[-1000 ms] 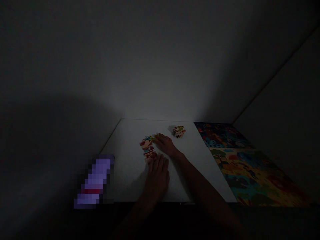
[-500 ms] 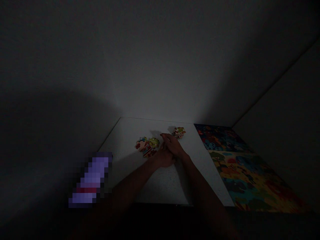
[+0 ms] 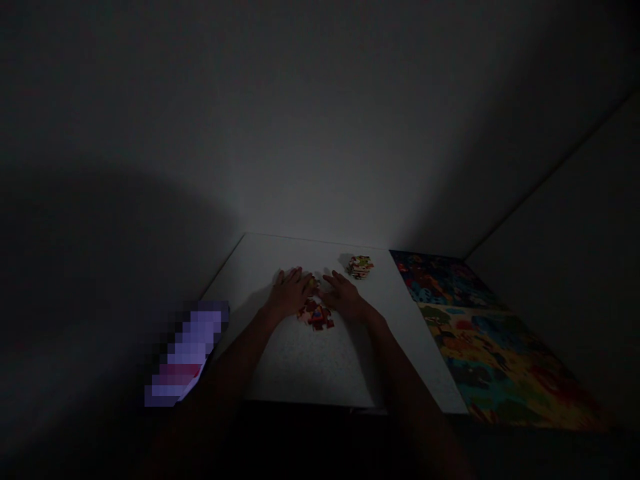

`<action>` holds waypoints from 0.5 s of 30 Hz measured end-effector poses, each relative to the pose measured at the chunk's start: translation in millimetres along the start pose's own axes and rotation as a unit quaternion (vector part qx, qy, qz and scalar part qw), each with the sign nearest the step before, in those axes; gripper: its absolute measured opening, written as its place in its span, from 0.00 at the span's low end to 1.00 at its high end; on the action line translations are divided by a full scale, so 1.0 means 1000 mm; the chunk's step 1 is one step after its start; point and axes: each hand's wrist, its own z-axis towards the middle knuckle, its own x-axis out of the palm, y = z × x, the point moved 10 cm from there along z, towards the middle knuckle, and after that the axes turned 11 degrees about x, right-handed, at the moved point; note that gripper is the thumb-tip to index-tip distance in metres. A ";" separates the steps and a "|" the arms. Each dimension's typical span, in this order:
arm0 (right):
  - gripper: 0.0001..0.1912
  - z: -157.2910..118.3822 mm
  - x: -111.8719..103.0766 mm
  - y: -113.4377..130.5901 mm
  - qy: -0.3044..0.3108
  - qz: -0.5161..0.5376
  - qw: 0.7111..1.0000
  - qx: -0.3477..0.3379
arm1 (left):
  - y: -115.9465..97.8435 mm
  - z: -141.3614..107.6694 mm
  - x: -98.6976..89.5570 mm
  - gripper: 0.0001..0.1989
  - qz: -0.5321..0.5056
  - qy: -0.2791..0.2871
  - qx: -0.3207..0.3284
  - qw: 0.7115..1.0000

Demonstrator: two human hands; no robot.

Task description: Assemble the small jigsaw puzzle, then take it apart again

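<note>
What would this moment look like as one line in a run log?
left hand: open, beside puzzle pieces | right hand: open, other side of pieces | stacked puzzle pieces: farther back, apart from hands

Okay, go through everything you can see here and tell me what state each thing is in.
Left hand, open, palm down, fingers spread, beside the loose jigsaw pieces
Right hand, open, palm down, fingers spread, on their other side
Loose jigsaw pieces, heaped between the hands
Stacked jigsaw pieces, piled up, apart from the hands
Colourful picture board, lying flat right of the tabletop
White tabletop, lit, level
Purple object, pixelated, state cannot be told
</note>
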 end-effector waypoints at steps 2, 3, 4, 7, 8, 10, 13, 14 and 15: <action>0.37 -0.009 0.005 -0.005 0.001 -0.018 1.000 0.004 | 0.002 -0.006 -0.001 0.24 0.012 -0.016 -0.021 1.000; 0.37 -0.014 0.007 -0.007 -0.001 -0.024 1.000 0.005 | 0.002 -0.009 -0.001 0.24 0.013 -0.022 -0.028 0.999; 0.37 -0.020 0.010 -0.008 -0.004 -0.030 1.000 0.002 | 0.002 -0.011 -0.002 0.24 0.013 -0.028 -0.032 0.999; 0.34 -0.037 0.016 -0.009 -0.021 -0.054 0.998 -0.014 | 0.001 -0.017 -0.004 0.24 0.017 -0.048 -0.040 0.998; 0.32 -0.041 0.016 -0.009 -0.035 -0.063 0.997 -0.015 | 0.000 -0.020 -0.005 0.24 0.021 -0.053 -0.042 0.997; 0.30 -0.046 0.018 -0.008 -0.056 -0.078 0.995 -0.016 | -0.002 -0.026 -0.007 0.24 0.032 -0.064 -0.045 0.996; 0.28 -0.046 0.021 -0.007 -0.060 -0.103 0.993 -0.003 | -0.006 -0.039 -0.010 0.24 0.041 -0.086 -0.054 0.994; 0.28 -0.044 0.022 -0.007 -0.055 -0.113 0.992 0.007 | -0.009 -0.043 -0.010 0.24 0.041 -0.092 -0.057 0.993; 0.28 -0.041 0.023 -0.007 -0.048 -0.123 0.991 0.019 | -0.011 -0.048 -0.011 0.24 0.040 -0.095 -0.059 0.993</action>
